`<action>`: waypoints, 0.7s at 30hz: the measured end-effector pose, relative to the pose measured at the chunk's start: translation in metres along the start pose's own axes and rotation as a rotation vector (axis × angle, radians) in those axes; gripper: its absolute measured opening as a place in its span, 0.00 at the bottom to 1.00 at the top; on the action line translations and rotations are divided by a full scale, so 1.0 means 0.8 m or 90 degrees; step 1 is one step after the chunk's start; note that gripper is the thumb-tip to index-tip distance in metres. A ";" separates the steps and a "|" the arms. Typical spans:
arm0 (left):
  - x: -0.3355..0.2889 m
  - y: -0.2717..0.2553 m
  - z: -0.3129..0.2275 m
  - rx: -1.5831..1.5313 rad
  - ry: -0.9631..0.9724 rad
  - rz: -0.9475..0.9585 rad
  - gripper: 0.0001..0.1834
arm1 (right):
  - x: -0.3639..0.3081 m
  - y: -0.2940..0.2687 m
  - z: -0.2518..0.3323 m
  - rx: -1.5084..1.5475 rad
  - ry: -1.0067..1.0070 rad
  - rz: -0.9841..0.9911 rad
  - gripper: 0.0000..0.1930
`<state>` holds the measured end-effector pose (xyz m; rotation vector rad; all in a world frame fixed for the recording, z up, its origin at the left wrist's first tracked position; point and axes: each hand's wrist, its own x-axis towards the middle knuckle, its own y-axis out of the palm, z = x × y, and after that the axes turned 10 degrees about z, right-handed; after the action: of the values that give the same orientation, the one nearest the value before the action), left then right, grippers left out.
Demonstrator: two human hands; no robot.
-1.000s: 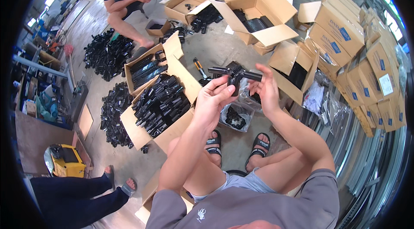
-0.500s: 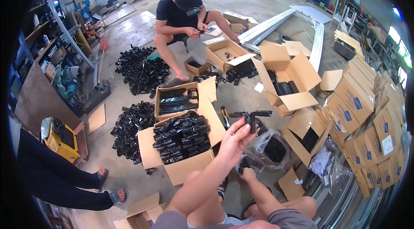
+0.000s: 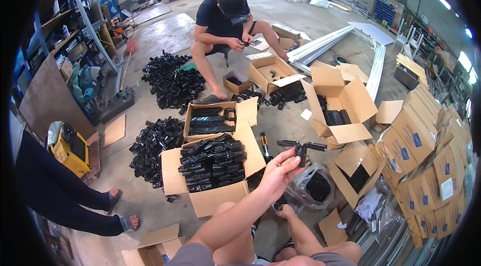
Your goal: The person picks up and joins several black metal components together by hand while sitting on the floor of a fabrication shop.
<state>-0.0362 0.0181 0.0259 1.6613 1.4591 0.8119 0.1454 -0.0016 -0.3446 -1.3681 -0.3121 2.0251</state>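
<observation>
Black branched part (image 3: 300,148) is up in the air above the floor (image 3: 285,124), gripped by the left hand (image 3: 277,174); thumb and fingers pinch its lower stem, two arms jutting out sideways above. The pinch looks narrow and the load top-heavy — a loosened thumb could let it twist or drop. Right hand (image 3: 286,212) is down at the mouth of a small clear bag (image 3: 296,199), fingertips out of sight; can't tell if they're gripping anything. Thin film might snag the wrist and tip the bag, spilling pieces. Just beyond, a larger plastic bag (image 3: 316,186) holds more black bits; a sideways bump could upset it. To the left, an open carton (image 3: 218,202) is heaped high with black parts — a knocked flap might send some sliding. Farther off, a co-worker (image 3: 223,23) sits bent over a small item.
</observation>
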 end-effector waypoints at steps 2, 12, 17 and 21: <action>0.003 0.005 0.001 -0.002 0.003 0.001 0.16 | -0.002 -0.004 0.001 0.005 -0.022 -0.018 0.13; 0.003 -0.003 -0.001 0.006 0.022 -0.029 0.17 | -0.035 0.001 0.019 0.106 -0.083 -0.127 0.11; 0.005 0.007 -0.007 0.042 0.041 -0.037 0.17 | -0.031 -0.048 0.037 0.485 -0.161 -0.397 0.09; -0.001 -0.004 -0.016 0.075 0.060 -0.083 0.18 | -0.120 -0.148 0.148 0.851 -0.438 -0.333 0.03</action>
<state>-0.0485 0.0194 0.0296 1.6117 1.6910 0.7541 0.1084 0.0452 -0.1607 0.2250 0.3484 1.5594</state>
